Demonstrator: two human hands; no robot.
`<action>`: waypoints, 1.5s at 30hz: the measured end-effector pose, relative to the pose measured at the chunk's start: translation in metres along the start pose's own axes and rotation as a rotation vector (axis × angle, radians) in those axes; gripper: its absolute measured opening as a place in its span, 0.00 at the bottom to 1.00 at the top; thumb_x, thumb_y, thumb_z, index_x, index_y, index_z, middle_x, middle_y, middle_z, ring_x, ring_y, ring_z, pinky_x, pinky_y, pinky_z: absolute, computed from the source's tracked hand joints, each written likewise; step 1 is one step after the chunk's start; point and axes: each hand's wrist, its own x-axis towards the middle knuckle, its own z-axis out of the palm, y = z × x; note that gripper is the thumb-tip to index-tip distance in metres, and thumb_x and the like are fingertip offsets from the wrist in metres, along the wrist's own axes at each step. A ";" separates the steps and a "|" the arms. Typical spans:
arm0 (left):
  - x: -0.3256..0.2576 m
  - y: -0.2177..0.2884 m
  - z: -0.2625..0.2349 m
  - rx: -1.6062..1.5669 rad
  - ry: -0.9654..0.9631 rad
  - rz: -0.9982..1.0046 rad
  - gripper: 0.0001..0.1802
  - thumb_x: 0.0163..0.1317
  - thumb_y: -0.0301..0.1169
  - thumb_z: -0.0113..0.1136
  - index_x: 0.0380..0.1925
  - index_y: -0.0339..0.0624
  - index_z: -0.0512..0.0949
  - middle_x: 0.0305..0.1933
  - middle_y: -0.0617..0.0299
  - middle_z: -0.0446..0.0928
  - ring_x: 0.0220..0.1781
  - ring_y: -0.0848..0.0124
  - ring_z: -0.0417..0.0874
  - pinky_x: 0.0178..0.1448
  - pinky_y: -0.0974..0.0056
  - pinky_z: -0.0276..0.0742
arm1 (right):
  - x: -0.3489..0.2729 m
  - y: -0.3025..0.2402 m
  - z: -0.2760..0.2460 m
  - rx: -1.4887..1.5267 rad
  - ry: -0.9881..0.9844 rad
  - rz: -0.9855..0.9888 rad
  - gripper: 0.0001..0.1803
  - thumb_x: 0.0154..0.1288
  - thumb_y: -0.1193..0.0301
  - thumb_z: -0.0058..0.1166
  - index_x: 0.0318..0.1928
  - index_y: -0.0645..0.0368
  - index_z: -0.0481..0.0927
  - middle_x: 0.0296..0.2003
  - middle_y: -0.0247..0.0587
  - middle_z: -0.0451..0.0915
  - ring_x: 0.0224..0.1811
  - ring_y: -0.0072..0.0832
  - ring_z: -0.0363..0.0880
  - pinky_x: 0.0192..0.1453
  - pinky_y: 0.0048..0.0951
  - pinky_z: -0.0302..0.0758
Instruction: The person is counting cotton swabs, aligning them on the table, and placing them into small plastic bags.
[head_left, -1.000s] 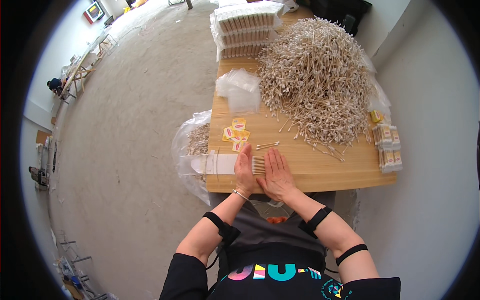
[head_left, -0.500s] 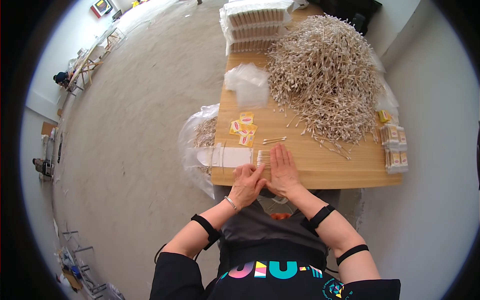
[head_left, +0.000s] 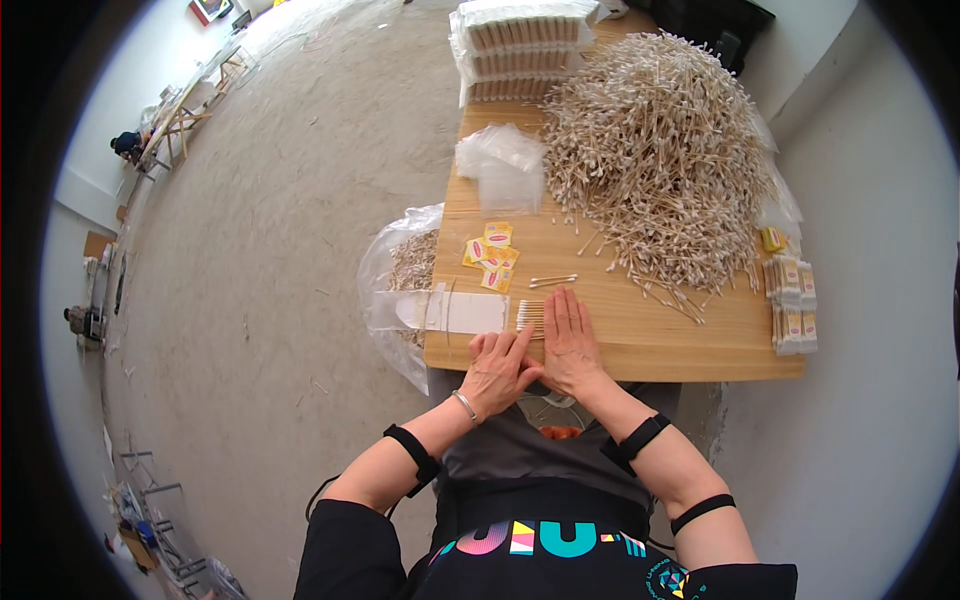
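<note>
A row of cotton swabs [head_left: 530, 315] lies side by side near the front edge of the wooden table. My right hand [head_left: 573, 345] rests flat along the row's right side, fingers straight and together, covering part of the swabs. At the row's near end is my left hand [head_left: 494, 368], its index finger stretched out to the swabs and its other fingers bent. The two thumbs are close together. Just left of the row sits a flat white holder [head_left: 473, 313], with a thin strip across it. A couple of loose swabs [head_left: 553, 281] lie beyond my right fingertips.
A large heap of swabs [head_left: 665, 160] covers the table's far right. Yellow cards [head_left: 497, 280], clear plastic bags [head_left: 510, 185] and stacked swab packs [head_left: 522, 60] lie along the left side. Small filled packets [head_left: 790, 305] stand at the right edge. A swab-filled bag [head_left: 405, 260] hangs off the left edge.
The whole view has shifted slightly. My left index finger has moved a little farther along the swab row; my right hand keeps its flat pose beside it.
</note>
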 end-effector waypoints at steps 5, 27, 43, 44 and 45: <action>0.003 0.003 -0.001 0.020 -0.061 -0.016 0.34 0.59 0.47 0.55 0.62 0.41 0.64 0.44 0.57 0.68 0.49 0.62 0.66 0.59 0.56 0.53 | 0.000 0.001 -0.001 -0.033 -0.001 0.002 0.55 0.54 0.43 0.51 0.67 0.73 0.46 0.69 0.60 0.44 0.74 0.47 0.38 0.75 0.46 0.37; 0.015 0.007 0.000 0.015 -0.040 -0.097 0.35 0.59 0.47 0.55 0.62 0.39 0.63 0.40 0.56 0.70 0.45 0.61 0.69 0.54 0.56 0.54 | 0.000 0.001 0.001 -0.107 0.058 -0.026 0.47 0.52 0.55 0.50 0.65 0.74 0.50 0.68 0.61 0.48 0.73 0.50 0.41 0.75 0.46 0.40; 0.023 0.007 -0.001 0.003 -0.041 -0.134 0.34 0.61 0.47 0.53 0.62 0.37 0.63 0.40 0.53 0.74 0.45 0.61 0.73 0.53 0.57 0.56 | -0.001 0.002 0.004 -0.045 0.081 -0.019 0.45 0.52 0.57 0.47 0.66 0.73 0.50 0.68 0.61 0.47 0.73 0.50 0.41 0.75 0.46 0.40; 0.024 0.007 -0.002 0.003 -0.061 -0.138 0.34 0.61 0.46 0.53 0.62 0.37 0.62 0.41 0.53 0.75 0.45 0.61 0.73 0.53 0.58 0.56 | -0.001 0.002 0.004 -0.048 0.086 -0.021 0.45 0.52 0.57 0.46 0.66 0.73 0.51 0.68 0.61 0.48 0.73 0.50 0.41 0.75 0.46 0.39; 0.025 0.008 -0.003 0.004 -0.081 -0.142 0.33 0.62 0.46 0.52 0.62 0.38 0.62 0.42 0.52 0.75 0.46 0.60 0.74 0.52 0.58 0.56 | -0.001 0.002 0.004 -0.048 0.087 -0.022 0.45 0.52 0.57 0.46 0.66 0.73 0.51 0.68 0.61 0.48 0.73 0.50 0.41 0.75 0.46 0.39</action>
